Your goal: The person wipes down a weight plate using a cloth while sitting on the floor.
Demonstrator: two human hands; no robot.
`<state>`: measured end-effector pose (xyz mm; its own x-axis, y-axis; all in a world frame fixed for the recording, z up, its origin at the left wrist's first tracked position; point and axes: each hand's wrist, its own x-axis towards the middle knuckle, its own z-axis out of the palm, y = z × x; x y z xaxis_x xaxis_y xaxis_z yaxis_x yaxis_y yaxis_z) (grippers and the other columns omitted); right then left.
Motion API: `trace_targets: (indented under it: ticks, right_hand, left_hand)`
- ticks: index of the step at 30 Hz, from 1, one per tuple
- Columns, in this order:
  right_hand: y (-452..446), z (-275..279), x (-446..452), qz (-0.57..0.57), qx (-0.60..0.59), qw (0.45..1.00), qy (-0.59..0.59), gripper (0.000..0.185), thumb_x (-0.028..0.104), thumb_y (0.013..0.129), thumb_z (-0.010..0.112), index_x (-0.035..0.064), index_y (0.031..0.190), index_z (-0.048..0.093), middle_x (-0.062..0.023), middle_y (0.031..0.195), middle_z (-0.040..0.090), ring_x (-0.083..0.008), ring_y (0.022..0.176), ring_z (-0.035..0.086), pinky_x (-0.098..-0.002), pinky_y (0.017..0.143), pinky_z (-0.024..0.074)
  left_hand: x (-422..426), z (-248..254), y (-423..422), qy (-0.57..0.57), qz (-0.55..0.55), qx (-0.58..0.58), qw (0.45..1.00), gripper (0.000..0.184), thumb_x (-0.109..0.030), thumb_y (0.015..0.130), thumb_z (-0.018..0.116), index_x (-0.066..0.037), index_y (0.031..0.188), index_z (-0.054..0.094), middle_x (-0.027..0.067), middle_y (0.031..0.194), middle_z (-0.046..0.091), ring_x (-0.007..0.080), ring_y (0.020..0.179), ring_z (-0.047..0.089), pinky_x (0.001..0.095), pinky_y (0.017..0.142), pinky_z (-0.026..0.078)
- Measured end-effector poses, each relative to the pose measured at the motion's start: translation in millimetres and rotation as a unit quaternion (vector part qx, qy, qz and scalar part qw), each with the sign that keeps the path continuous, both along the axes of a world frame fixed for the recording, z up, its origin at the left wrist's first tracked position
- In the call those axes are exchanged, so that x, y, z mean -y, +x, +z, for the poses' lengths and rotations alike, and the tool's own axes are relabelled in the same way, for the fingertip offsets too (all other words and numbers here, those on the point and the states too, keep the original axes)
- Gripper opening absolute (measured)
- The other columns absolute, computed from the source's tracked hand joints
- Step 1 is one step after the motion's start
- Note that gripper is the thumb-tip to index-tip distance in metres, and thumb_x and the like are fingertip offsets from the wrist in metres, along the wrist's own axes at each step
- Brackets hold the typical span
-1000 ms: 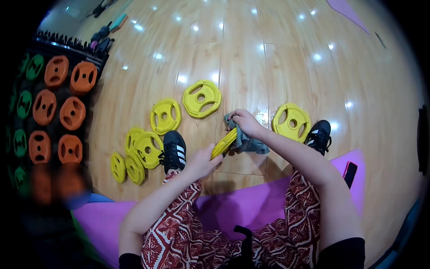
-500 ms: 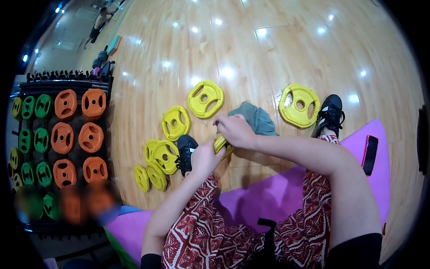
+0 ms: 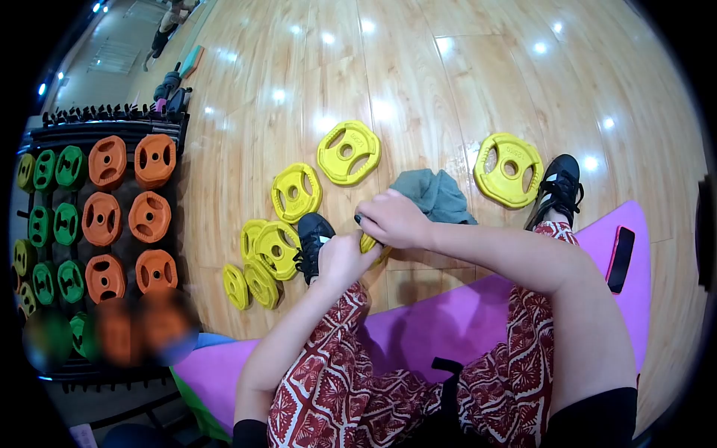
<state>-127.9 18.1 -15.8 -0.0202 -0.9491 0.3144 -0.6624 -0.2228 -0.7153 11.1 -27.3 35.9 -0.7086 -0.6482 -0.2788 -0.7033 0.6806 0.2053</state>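
A yellow weight plate (image 3: 382,257) stands nearly on edge between my hands, mostly hidden by them. Low on its left side, my left hand (image 3: 342,259) is closed around it. My right hand (image 3: 393,219) curls its fingers over the plate's upper edge. Just beyond the right hand, a crumpled grey-green cloth (image 3: 433,196) lies on the floor; whether the hand touches it I cannot tell. Another yellow plate (image 3: 348,153) lies flat ahead of my hands, and one more yellow plate (image 3: 508,170) is beside my right shoe (image 3: 560,190).
Several yellow plates (image 3: 276,251) lie left of my left shoe (image 3: 314,240). A rack (image 3: 82,138) at the left holds green and orange plates. Beneath me is a pink mat (image 3: 441,308) with a phone (image 3: 620,259) on it. A person (image 3: 163,36) appears in the far upper left.
My right hand has shifted slightly on the plate's upper edge, and less of the plate shows between my hands. The view has shifted slightly. The cloth stays on the floor.
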Motion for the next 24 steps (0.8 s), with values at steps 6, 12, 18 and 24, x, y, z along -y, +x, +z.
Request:
trace_targets:
  ticks: [6, 12, 18, 24]
  right_hand:
    - [-4, -8, 13, -0.035, 0.099, 0.992, 0.071, 0.019, 0.023, 0.079, 0.044, 0.0048, 0.08, 0.05, -0.017, 0.067, 0.055, -0.0344, 0.067, 0.055, -0.0432, 0.064, 0.0412]
    - [-33, -45, 10, -0.066, 0.173, 0.962, 0.202, 0.026, 0.027, 0.082, 0.039, 0.0029, 0.085, 0.049, -0.0215, 0.078, 0.057, -0.0398, 0.075, 0.054, -0.0474, 0.068, 0.0413]
    - [-28, -80, 4, -0.139, 0.187, 0.953, 0.193, 0.027, 0.026, 0.085, 0.036, 0.002, 0.089, 0.047, -0.0236, 0.081, 0.056, -0.0417, 0.078, 0.052, -0.0476, 0.069, 0.0408]
    - [-8, -18, -1, -0.085, 0.188, 0.975, 0.086, 0.018, 0.02, 0.083, 0.043, 0.0033, 0.091, 0.047, -0.0199, 0.074, 0.057, -0.0385, 0.073, 0.054, -0.0456, 0.064, 0.042]
  left_hand:
    - [4, 1, 1, -0.006, 0.014, 0.033, 0.999, 0.04, -0.04, 0.067, 0.062, 0.0, 0.072, 0.061, 0.0209, 0.059, 0.056, 0.034, 0.057, 0.058, 0.0415, 0.056, 0.047]
    - [4, -2, 3, 0.003, 0.018, 0.078, 0.997, 0.039, -0.041, 0.067, 0.059, -0.002, 0.07, 0.062, 0.019, 0.061, 0.058, 0.0331, 0.059, 0.059, 0.0411, 0.057, 0.048]
    - [-1, -2, -7, 0.055, 0.017, 0.008, 0.998, 0.038, -0.037, 0.069, 0.057, -0.004, 0.087, 0.06, 0.0188, 0.07, 0.06, 0.0336, 0.067, 0.059, 0.0412, 0.061, 0.048]
    - [1, -2, -11, 0.11, 0.05, 0.017, 0.993, 0.046, -0.037, 0.07, 0.059, 0.0, 0.097, 0.055, 0.0215, 0.08, 0.06, 0.0353, 0.075, 0.059, 0.0417, 0.064, 0.047]
